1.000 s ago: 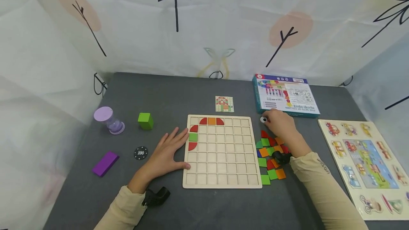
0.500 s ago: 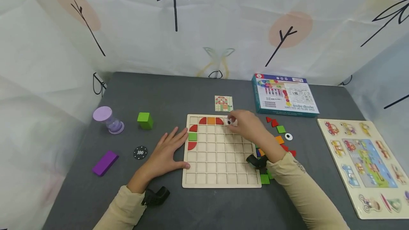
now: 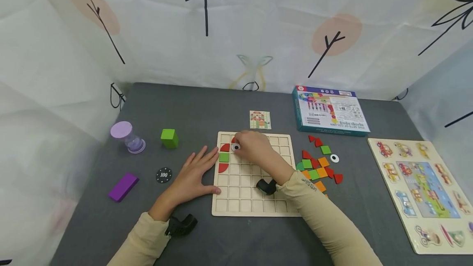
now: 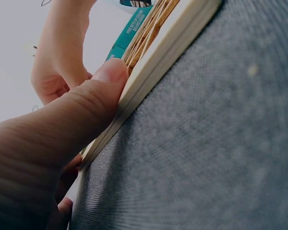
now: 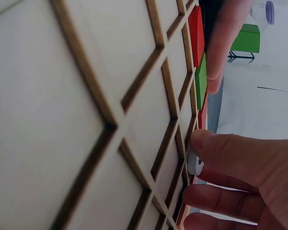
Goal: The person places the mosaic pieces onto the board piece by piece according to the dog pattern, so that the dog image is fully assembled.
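A light wooden grid board (image 3: 240, 207) lies on the dark table. My left hand (image 3: 191, 180) rests at its left edge with fingers spread; in the left wrist view the thumb (image 4: 98, 88) touches the board's side. Over the upper left cells, my right hand (image 3: 256, 149) pinches a white disc (image 3: 235, 147) with a black dot, thumb on one side, as the right wrist view shows. Just left of the disc sit a red quarter-round piece (image 3: 224, 147), a green square (image 3: 223, 157) and another red piece (image 3: 223, 168). My right hand mostly hides the top-row pieces.
Right of the board lie several loose coloured pieces (image 3: 322, 172) and a second white disc (image 3: 334, 158). A small pattern card (image 3: 260, 120), a box (image 3: 330, 112) and a picture puzzle (image 3: 391, 184) lie farther out. Leftward are a green cube (image 3: 169, 138), a purple block (image 3: 123, 187) and a black chip (image 3: 164, 175).
My right hand has carried the white disc from the loose pieces at the right, across the board's top right, to its upper left cells. The left hand stays at the edge.
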The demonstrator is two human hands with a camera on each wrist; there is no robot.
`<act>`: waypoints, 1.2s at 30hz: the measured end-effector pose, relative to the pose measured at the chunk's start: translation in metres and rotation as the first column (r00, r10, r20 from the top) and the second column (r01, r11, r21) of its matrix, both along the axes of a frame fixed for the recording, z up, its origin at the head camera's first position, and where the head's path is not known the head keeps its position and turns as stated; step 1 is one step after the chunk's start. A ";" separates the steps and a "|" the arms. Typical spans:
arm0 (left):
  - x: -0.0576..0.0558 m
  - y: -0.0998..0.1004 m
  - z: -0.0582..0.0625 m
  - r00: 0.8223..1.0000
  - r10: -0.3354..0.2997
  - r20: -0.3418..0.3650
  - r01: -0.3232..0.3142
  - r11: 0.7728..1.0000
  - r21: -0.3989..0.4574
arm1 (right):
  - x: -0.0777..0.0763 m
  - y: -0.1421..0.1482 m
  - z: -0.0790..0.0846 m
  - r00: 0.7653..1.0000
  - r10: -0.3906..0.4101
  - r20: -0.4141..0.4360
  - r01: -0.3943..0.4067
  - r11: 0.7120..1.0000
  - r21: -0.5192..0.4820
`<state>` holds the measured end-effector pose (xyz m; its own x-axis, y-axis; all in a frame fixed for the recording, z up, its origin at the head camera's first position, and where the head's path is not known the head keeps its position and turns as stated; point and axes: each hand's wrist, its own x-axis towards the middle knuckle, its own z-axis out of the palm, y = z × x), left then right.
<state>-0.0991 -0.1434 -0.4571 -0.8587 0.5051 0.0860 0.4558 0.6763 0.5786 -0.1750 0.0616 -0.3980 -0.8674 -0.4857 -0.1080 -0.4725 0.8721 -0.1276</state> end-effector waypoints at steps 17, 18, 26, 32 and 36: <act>0.000 -0.002 -0.004 1.000 0.007 -0.004 -0.007 1.000 0.009 | 0.005 0.056 0.012 0.995 -0.079 -0.056 0.073 0.992 -0.103; 0.000 -0.001 -0.003 1.000 0.007 -0.004 -0.007 1.000 0.012 | 0.004 0.071 0.014 0.992 -0.114 -0.055 0.107 0.988 -0.107; -0.001 -0.002 -0.002 1.000 0.004 -0.005 -0.004 1.000 0.011 | 0.000 0.176 0.011 0.910 -0.415 -0.006 0.414 0.910 -0.018; -0.002 -0.001 -0.003 1.000 0.005 -0.005 -0.005 1.000 0.003 | -0.003 0.198 0.009 0.894 -0.446 0.038 0.446 0.895 0.007; -0.002 0.000 -0.003 1.000 -0.002 0.002 0.002 1.000 -0.003 | -0.005 0.199 0.007 0.904 -0.424 0.048 0.424 0.905 0.008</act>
